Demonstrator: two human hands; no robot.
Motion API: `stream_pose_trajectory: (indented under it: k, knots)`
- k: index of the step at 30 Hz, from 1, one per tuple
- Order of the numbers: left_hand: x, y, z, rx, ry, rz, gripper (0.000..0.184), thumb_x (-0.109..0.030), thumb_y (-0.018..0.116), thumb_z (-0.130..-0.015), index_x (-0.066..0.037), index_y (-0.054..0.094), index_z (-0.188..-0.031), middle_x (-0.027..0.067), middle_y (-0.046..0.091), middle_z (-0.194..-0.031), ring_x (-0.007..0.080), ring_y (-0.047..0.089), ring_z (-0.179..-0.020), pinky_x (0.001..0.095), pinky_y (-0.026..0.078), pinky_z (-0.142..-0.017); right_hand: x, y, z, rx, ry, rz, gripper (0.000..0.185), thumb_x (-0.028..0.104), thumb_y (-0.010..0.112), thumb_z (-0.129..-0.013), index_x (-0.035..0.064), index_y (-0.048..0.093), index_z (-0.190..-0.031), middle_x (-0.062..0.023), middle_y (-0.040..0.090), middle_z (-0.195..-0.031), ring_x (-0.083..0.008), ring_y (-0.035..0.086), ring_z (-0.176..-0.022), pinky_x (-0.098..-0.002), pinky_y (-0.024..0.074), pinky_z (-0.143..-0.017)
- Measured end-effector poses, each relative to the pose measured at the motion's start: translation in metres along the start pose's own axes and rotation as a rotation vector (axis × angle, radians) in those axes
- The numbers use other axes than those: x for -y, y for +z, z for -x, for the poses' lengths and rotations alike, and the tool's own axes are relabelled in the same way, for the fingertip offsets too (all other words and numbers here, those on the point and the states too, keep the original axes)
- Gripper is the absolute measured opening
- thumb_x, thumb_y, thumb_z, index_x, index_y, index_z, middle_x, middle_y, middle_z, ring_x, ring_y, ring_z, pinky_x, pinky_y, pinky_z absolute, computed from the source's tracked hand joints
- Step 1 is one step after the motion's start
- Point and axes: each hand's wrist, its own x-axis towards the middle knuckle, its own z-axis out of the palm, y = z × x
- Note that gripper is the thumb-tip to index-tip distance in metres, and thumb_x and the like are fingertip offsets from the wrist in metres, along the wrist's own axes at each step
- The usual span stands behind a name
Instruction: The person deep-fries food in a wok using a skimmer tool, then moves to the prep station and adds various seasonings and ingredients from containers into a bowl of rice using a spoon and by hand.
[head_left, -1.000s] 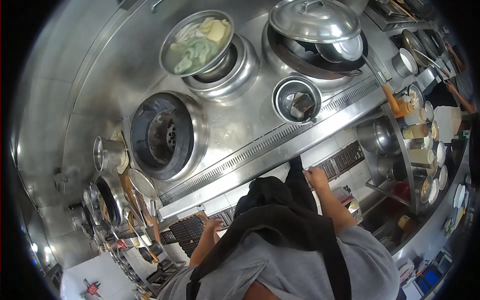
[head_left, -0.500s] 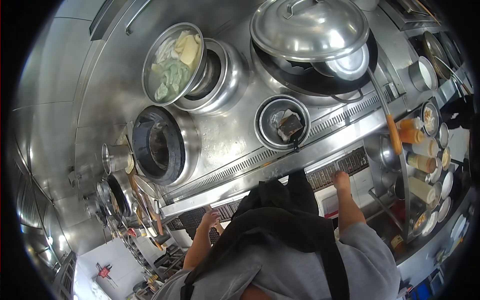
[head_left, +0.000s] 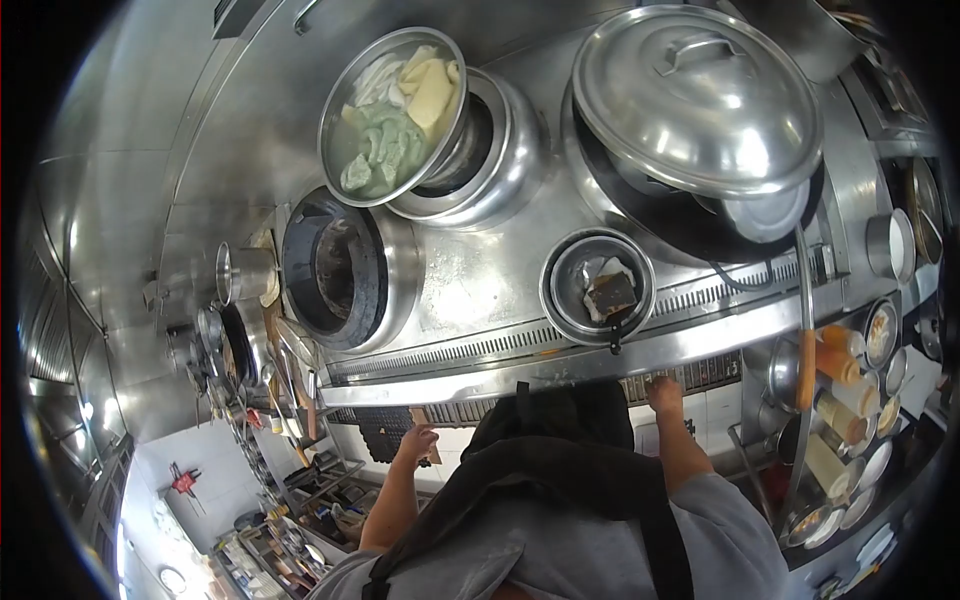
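Observation:
My left hand hangs in front of the counter's left part, fingers loosely bent and apart, with nothing seen in it. On the other side of the black apron, my right hand hangs just below the counter edge, its fingers curled in and no object showing. Nearest above it on the counter stands a small metal pot with a dark block and a whitish cloth inside. A steel bowl of green and yellow cloths in water rests tilted on a burner ring, out of reach of both hands.
A large wok sits under a domed lid. An empty wok burner is at left. A wooden-handled ladle overhangs the edge at right, near sauce bottles and seasoning bowls. Utensils hang at far left.
My view has shifted, so the counter and its pots sit lower and farther right. Both hands stay hanging at the counter's front, and nothing has been picked up.

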Motion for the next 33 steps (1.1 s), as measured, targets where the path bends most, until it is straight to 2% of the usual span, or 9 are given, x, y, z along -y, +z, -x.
stream_pose_trajectory:
  k: [1, 3, 4, 6, 11, 18, 26, 31, 33]
  knots:
    - [0.017, 0.000, -0.003, -0.036, -0.003, -0.081, 0.039, -0.014, 0.065, -0.077, -0.004, 0.059, -0.114, 0.0068, 0.064, -0.084, 0.0156, 0.060, -0.070, 0.0269, 0.047, -0.057, -0.001, -0.001, -0.004, 0.005, -0.009, 0.008, 0.032, 0.031, 0.056, -0.078, 0.0003, 0.065, -0.075, -0.0222, 0.064, -0.083, -0.0388, 0.062, -0.082, -0.0458, 0.0496, -0.077]
    - [0.034, -0.004, 0.002, 0.111, -0.059, 0.180, 0.038, -0.015, 0.065, -0.076, -0.005, 0.060, -0.113, 0.0053, 0.063, -0.079, 0.0145, 0.059, -0.065, 0.0272, 0.048, -0.055, -0.009, 0.000, -0.010, 0.011, -0.052, 0.089, 0.032, 0.032, 0.058, -0.077, 0.0003, 0.065, -0.075, -0.0235, 0.063, -0.083, -0.0394, 0.062, -0.080, -0.0468, 0.0494, -0.076]
    - [0.040, 0.002, 0.013, 0.057, 0.046, -0.081, 0.039, -0.015, 0.065, -0.076, -0.006, 0.060, -0.113, 0.0048, 0.063, -0.078, 0.0137, 0.059, -0.065, 0.0277, 0.048, -0.054, -0.012, 0.001, -0.013, 0.018, -0.060, 0.100, 0.032, 0.032, 0.058, -0.077, 0.0003, 0.065, -0.075, -0.0235, 0.063, -0.083, -0.0394, 0.062, -0.080, -0.0468, 0.0494, -0.076]
    - [0.052, 0.017, 0.022, -0.074, -0.081, -0.057, 0.040, -0.017, 0.066, -0.075, -0.009, 0.061, -0.114, 0.0040, 0.064, -0.076, 0.0125, 0.058, -0.061, 0.0294, 0.048, -0.051, -0.015, 0.006, -0.016, 0.011, -0.027, 0.111, 0.032, 0.031, 0.059, -0.077, 0.0004, 0.065, -0.073, -0.0241, 0.063, -0.082, -0.0407, 0.061, -0.079, -0.0474, 0.0494, -0.075]
    - [0.097, 0.020, 0.026, -0.085, -0.103, -0.028, 0.042, -0.019, 0.066, -0.074, -0.010, 0.061, -0.114, 0.0041, 0.064, -0.074, 0.0121, 0.056, -0.053, 0.0277, 0.047, -0.049, -0.018, 0.025, -0.022, -0.041, -0.144, 0.173, 0.031, 0.030, 0.059, -0.077, -0.0002, 0.065, -0.071, -0.0231, 0.063, -0.081, -0.0406, 0.061, -0.080, -0.0478, 0.0493, -0.075]
    - [0.109, 0.023, 0.038, -0.073, -0.060, 0.049, 0.045, -0.017, 0.063, -0.076, -0.005, 0.055, -0.118, 0.0057, 0.065, -0.086, 0.0130, 0.060, -0.068, 0.0283, 0.049, -0.053, 0.045, 0.001, 0.015, 0.005, -0.094, 0.097, 0.030, 0.029, 0.056, -0.076, 0.0014, 0.067, -0.079, -0.0230, 0.063, -0.084, -0.0397, 0.061, -0.083, -0.0478, 0.0475, -0.080]
    - [0.230, 0.002, 0.018, -0.038, 0.029, 0.202, 0.043, -0.013, 0.063, -0.075, -0.005, 0.055, -0.117, 0.0093, 0.064, -0.097, 0.0180, 0.064, -0.082, 0.0331, 0.052, -0.059, 0.045, 0.055, 0.061, -0.045, -0.082, 0.235, 0.025, 0.022, 0.054, -0.078, 0.0020, 0.068, -0.084, -0.0203, 0.065, -0.089, -0.0380, 0.062, -0.085, -0.0466, 0.0498, -0.080]
    - [0.315, -0.004, 0.029, -0.106, -0.026, 0.388, 0.043, -0.012, 0.063, -0.075, -0.006, 0.055, -0.117, 0.0110, 0.064, -0.099, 0.0181, 0.064, -0.081, 0.0318, 0.051, -0.056, 0.076, 0.087, 0.111, 0.089, -0.312, 0.427, 0.032, 0.033, 0.055, -0.080, 0.0056, 0.069, -0.085, -0.0180, 0.065, -0.088, -0.0365, 0.062, -0.087, -0.0450, 0.0490, -0.081]
    - [0.357, -0.005, 0.037, -0.093, 0.003, 0.385, 0.042, -0.012, 0.063, -0.076, -0.006, 0.055, -0.116, 0.0108, 0.064, -0.098, 0.0178, 0.064, -0.080, 0.0316, 0.052, -0.056, 0.106, 0.096, 0.130, 0.107, -0.264, 0.452, 0.034, 0.036, 0.058, -0.079, 0.0051, 0.069, -0.086, -0.0185, 0.065, -0.090, -0.0359, 0.062, -0.088, -0.0447, 0.0493, -0.081]
